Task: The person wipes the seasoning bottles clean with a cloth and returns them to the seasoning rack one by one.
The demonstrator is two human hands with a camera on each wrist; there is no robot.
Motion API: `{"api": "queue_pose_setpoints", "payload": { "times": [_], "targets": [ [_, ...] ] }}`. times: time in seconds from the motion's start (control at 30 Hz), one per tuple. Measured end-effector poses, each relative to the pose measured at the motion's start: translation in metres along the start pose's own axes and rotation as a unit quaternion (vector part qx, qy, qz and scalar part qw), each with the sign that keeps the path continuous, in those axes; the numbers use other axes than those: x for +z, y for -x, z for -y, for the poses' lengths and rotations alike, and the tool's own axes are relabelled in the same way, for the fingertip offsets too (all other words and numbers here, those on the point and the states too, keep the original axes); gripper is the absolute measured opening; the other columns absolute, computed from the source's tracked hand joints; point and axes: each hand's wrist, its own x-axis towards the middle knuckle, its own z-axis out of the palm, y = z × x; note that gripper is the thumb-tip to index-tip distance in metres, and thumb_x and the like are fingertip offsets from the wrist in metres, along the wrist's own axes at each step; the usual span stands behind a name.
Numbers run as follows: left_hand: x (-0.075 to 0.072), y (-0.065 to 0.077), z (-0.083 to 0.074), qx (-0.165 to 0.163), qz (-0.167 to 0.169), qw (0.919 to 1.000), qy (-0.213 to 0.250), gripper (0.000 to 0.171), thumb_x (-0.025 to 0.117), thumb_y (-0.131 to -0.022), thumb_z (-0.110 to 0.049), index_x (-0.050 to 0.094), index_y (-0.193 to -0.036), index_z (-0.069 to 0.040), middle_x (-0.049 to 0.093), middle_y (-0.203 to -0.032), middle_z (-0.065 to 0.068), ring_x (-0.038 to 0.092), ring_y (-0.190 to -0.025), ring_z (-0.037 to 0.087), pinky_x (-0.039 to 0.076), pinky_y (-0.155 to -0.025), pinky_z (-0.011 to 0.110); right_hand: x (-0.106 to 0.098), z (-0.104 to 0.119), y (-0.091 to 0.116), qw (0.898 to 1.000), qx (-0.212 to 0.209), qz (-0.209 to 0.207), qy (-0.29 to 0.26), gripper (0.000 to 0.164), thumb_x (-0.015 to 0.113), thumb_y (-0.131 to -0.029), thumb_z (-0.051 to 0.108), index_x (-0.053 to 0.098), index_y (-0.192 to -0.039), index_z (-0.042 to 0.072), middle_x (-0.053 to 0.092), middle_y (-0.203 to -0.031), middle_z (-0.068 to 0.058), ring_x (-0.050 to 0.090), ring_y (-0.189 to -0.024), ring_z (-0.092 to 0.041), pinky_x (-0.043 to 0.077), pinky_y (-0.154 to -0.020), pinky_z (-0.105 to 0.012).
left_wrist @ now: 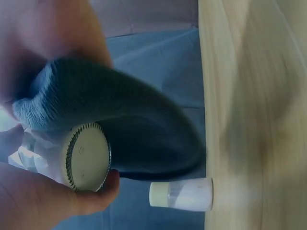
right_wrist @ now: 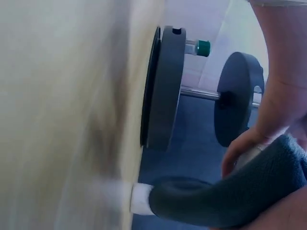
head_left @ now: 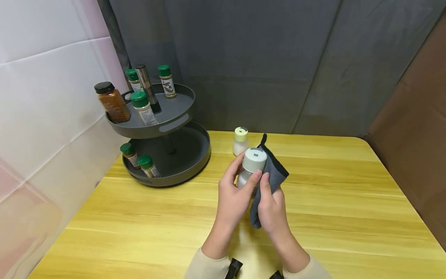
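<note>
Jar (head_left: pixel 253 162) and cloth (head_left: pixel 276 171) are gripped between both raised hands (head_left: pixel 234 197) (head_left: pixel 273 211).

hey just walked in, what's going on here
A person is holding a white-lidded jar upright above the table, with the fingers of the left hand around it. The right hand grips a gray cloth against the jar's side, seemingly to wipe it. A shaker with a pale yellow lid stands on the table just beyond. Off to the left, a two-tier rack holds spice bottles on both levels.
</note>
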Motion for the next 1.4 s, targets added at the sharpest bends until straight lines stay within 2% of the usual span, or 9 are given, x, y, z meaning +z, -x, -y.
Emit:
{"api": "queue_pose_setpoints", "payload": {
  "times": [0.13, 0.27, 0.37, 0.67, 0.93, 1.03, 1.23, 1.3, 1.4],
  "targets": [
    [0.001, 0.002, -0.001, -0.007, 0.003, 1.0, 0.006, 0.057, 0.081, -0.095, -0.014, 0.061, -0.149, -0.014, 0.07, -0.14, 0.007, 0.065, -0.127, 0.023, 0.048, -0.112, 0.051, -0.005, 0.009, -0.005, 0.999, 0.034, 0.012, -0.007, 0.057, 0.028, -0.116, 0.047, 0.05, -0.151, 0.006, 0.063, -0.138, -0.014, 0.058, -0.12, -0.015, 0.045, -0.101, -0.02],
    [0.004, 0.003, -0.005, -0.009, 0.009, 0.9999, 0.01, 0.057, 0.081, -0.095, -0.014, 0.061, -0.149, -0.014, 0.071, -0.136, 0.009, 0.065, -0.123, 0.023, 0.05, -0.109, 0.048, -0.005, 0.024, -0.007, 0.999, -0.034, -0.002, -0.036, 0.053, 0.03, -0.117, 0.042, 0.047, -0.152, 0.007, 0.059, -0.144, -0.011, 0.055, -0.131, -0.017, 0.043, -0.107, -0.019],
    [0.005, 0.004, -0.007, -0.009, 0.011, 0.9998, 0.013, 0.056, 0.08, -0.096, -0.014, 0.061, -0.148, -0.015, 0.071, -0.136, 0.009, 0.065, -0.123, 0.023, 0.051, -0.108, 0.047, -0.003, 0.023, -0.005, 0.997, -0.066, -0.013, -0.043, 0.05, 0.032, -0.117, 0.038, 0.05, -0.15, 0.004, 0.062, -0.138, -0.013, 0.058, -0.126, -0.016, 0.045, -0.106, -0.019],
    [0.004, 0.004, -0.004, -0.025, 0.003, 0.9997, 0.0, 0.057, 0.079, -0.096, -0.014, 0.06, -0.15, -0.014, 0.07, -0.138, 0.009, 0.064, -0.126, 0.024, 0.048, -0.112, 0.049, -0.005, 0.011, -0.005, 1.0, 0.015, 0.007, -0.019, 0.056, 0.029, -0.117, 0.044, 0.052, -0.15, 0.006, 0.061, -0.141, -0.013, 0.056, -0.121, -0.011, 0.043, -0.102, -0.018],
    [0.004, 0.005, -0.004, -0.015, 0.021, 0.9996, 0.008, 0.056, 0.079, -0.097, -0.016, 0.06, -0.149, -0.015, 0.071, -0.135, 0.008, 0.063, -0.125, 0.023, 0.049, -0.11, 0.049, -0.001, 0.024, -0.008, 0.993, -0.102, -0.02, -0.056, 0.048, 0.034, -0.117, 0.033, 0.048, -0.151, 0.002, 0.062, -0.136, -0.015, 0.059, -0.124, -0.018, 0.046, -0.106, -0.02],
    [0.003, 0.004, -0.005, -0.011, 0.009, 0.9999, 0.008, 0.056, 0.079, -0.097, -0.015, 0.06, -0.149, -0.016, 0.071, -0.137, 0.007, 0.064, -0.126, 0.022, 0.049, -0.112, 0.049, 0.004, 0.014, -0.003, 0.995, -0.086, -0.016, -0.039, 0.046, 0.034, -0.117, 0.03, 0.05, -0.15, 0.001, 0.063, -0.134, -0.015, 0.06, -0.121, -0.013, 0.047, -0.105, -0.018],
    [-0.001, 0.001, -0.003, -0.013, -0.004, 0.9999, -0.002, 0.057, 0.08, -0.096, -0.014, 0.061, -0.149, -0.015, 0.07, -0.141, 0.007, 0.066, -0.13, 0.023, 0.048, -0.115, 0.05, 0.003, 0.003, -0.001, 1.0, 0.012, 0.012, -0.015, 0.052, 0.03, -0.117, 0.039, 0.05, -0.151, 0.005, 0.062, -0.142, -0.015, 0.058, -0.126, -0.012, 0.043, -0.105, -0.015],
    [-0.001, 0.0, -0.003, -0.013, 0.001, 0.9999, -0.004, 0.057, 0.079, -0.096, -0.014, 0.06, -0.15, -0.014, 0.07, -0.141, 0.008, 0.066, -0.13, 0.023, 0.048, -0.115, 0.051, 0.0, 0.007, -0.004, 1.0, 0.015, 0.019, -0.016, 0.055, 0.03, -0.117, 0.043, 0.047, -0.154, 0.007, 0.059, -0.149, -0.013, 0.054, -0.133, -0.015, 0.04, -0.108, -0.016],
    [0.0, -0.001, -0.006, -0.008, 0.017, 0.9998, -0.002, 0.057, 0.078, -0.097, -0.014, 0.058, -0.151, -0.013, 0.07, -0.14, 0.01, 0.065, -0.131, 0.024, 0.047, -0.115, 0.052, -0.003, 0.018, -0.007, 0.999, -0.026, 0.01, -0.032, 0.054, 0.031, -0.117, 0.042, 0.044, -0.155, 0.007, 0.056, -0.15, -0.013, 0.051, -0.137, -0.019, 0.04, -0.111, -0.017]
  ]
}}
